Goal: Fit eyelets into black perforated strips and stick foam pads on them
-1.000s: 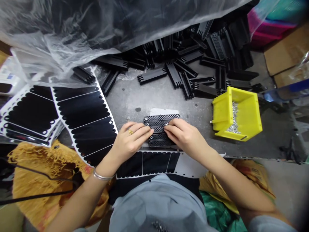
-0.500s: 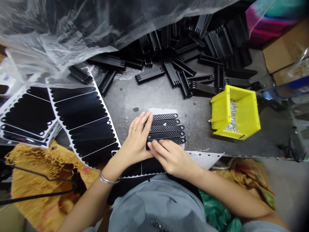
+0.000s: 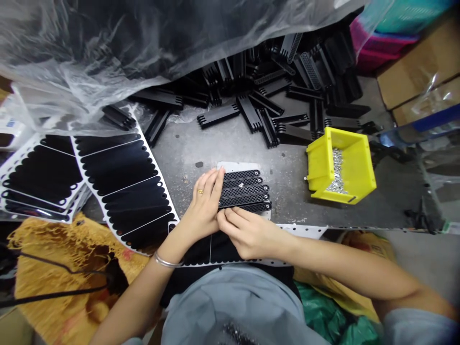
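Several black mesh-patterned strips (image 3: 244, 190) lie side by side in a row on a small white plate on the grey bench. My left hand (image 3: 203, 206), with a ring on one finger, lies flat against the left ends of the strips, fingers straight and together. My right hand (image 3: 247, 232) rests at the near edge of the row, fingers stretched along the nearest strip. A sheet of black die-cut stickers (image 3: 223, 249) lies under both wrists at the bench's front edge.
A heap of black comb-like plastic parts (image 3: 273, 96) fills the back of the bench under a clear plastic bag (image 3: 108, 52). A yellow bin of small screws (image 3: 339, 165) stands at the right. More sticker sheets (image 3: 122, 177) lie at the left. Cardboard boxes (image 3: 413, 72) stand far right.
Both hands came off the top of the strips. The left slid to their left ends, the right drew back to the near edge. The strips now lie squared up in a row.
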A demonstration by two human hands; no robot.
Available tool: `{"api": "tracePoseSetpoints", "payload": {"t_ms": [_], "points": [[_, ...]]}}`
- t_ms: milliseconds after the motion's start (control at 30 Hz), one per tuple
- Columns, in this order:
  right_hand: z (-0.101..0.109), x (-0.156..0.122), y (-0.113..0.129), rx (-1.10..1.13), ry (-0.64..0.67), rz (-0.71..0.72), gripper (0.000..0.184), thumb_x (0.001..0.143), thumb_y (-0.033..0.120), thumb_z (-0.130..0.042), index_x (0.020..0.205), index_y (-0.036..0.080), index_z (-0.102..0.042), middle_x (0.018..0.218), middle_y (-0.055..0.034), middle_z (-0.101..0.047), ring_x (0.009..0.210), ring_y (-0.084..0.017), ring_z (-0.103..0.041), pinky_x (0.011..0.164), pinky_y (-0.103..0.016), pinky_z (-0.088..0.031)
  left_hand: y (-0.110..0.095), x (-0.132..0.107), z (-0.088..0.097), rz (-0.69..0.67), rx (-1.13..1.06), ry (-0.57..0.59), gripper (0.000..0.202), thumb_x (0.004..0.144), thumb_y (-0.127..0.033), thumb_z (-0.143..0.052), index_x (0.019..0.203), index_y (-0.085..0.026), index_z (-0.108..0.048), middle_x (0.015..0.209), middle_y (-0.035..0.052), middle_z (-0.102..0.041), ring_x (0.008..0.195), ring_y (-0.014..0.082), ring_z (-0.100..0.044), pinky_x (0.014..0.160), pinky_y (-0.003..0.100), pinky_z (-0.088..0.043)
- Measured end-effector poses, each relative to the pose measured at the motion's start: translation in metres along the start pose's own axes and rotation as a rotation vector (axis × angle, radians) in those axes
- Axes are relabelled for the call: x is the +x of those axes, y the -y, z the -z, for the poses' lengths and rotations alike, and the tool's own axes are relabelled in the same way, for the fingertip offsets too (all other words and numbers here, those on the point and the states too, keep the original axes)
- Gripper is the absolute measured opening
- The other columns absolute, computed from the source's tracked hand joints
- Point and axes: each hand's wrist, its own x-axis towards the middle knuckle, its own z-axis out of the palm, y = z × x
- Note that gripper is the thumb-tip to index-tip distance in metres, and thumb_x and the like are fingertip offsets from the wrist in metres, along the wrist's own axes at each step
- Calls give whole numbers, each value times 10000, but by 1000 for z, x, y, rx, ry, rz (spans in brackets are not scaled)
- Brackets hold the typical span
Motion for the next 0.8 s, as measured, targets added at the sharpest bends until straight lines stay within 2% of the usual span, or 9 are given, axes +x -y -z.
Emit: {"api": "tracePoseSetpoints", "payload": {"t_ms": [100, 267, 367, 467, 567, 600, 633, 733, 800], "points": [[3, -3, -12, 123, -59, -63, 324, 1040, 105, -438, 999, 69, -758, 1048, -149, -742, 895, -209, -663, 810, -341, -615, 2, 0, 0, -15, -16, -6, 1063, 900, -214, -586, 1661, -182, 156, 1656, 238, -280, 1573, 397, -237, 1270, 632, -238], [4, -9, -38, 11, -124, -286, 295, 1038, 73, -464, 1221, 30, -692, 1201, -198, -725, 1153, -271, -664, 952, -409, -627, -6, 6, 1, -7, 4, -35, 1259, 849, -446, -779, 1661, -172, 143, 1637, 255, -322, 1559, 422, -267, 1263, 627, -270], [2, -20, -46, 12, -114, -242, 287, 1035, 79, -476, 1205, 68, -707, 1119, -180, -740, 1034, -255, -698, 864, -404, -652, -15, 14, -1, 10, 52, -37, 1359, 775, -474, -852, 1663, -153, 125, 1627, 266, -334, 1546, 435, -287, 1270, 635, -243], [18, -52, -60, -32, -279, -348, 330, 1007, 75, -540, 1284, 170, -690, 1149, -140, -724, 1052, -249, -688, 857, -412, -637, -16, 21, -4, 18, 91, -27, 1355, 754, -487, -860, 1668, -129, 74, 1558, 264, -422, 1480, 444, -386, 1258, 650, -249], [50, -105, -87, -308, -548, -681, 344, 939, 86, -657, 1239, 236, -731, 1108, -113, -711, 1044, -262, -677, 890, -438, -589, -12, 25, -4, -11, 101, -19, 1328, 770, -537, -844, 1671, -127, 41, 1532, 263, -458, 1452, 446, -426, 1245, 667, -262], [60, -122, -96, -392, -593, -760, 275, 922, 105, -685, 1153, 231, -766, 1048, -109, -708, 1003, -262, -678, 868, -433, -578, -12, 24, -2, -22, 104, -24, 1333, 771, -558, -844, 1672, -133, 42, 1552, 268, -442, 1467, 454, -409, 1244, 684, -252], [67, -138, -102, -389, -539, -805, 211, 920, 128, -693, 1090, 218, -782, 1068, -125, -699, 979, -260, -674, 842, -422, -573, -13, 23, 1, -34, 108, -37, 1334, 773, -580, -843, 1673, -140, 37, 1578, 276, -417, 1486, 465, -383, 1241, 705, -236], [74, -160, -90, -342, -397, -891, 158, 946, 171, -671, 1053, 210, -781, 1149, -151, -674, 1026, -279, -654, 855, -434, -551, -30, 13, 12, -83, 85, -124, 1161, 835, -541, -814, 1672, -161, -105, 1601, 262, -410, 1498, 454, -379, 1233, 698, -273], [65, -153, -60, -229, -410, -900, 214, 960, 163, -656, 1137, 234, -752, 1084, -110, -677, 1015, -260, -654, 871, -421, -543, -49, 1, 15, -137, -21, -167, 856, 923, -377, -759, 1619, -188, -298, 1502, 189, -546, 1418, 349, -508, 1203, 564, -411]]}}
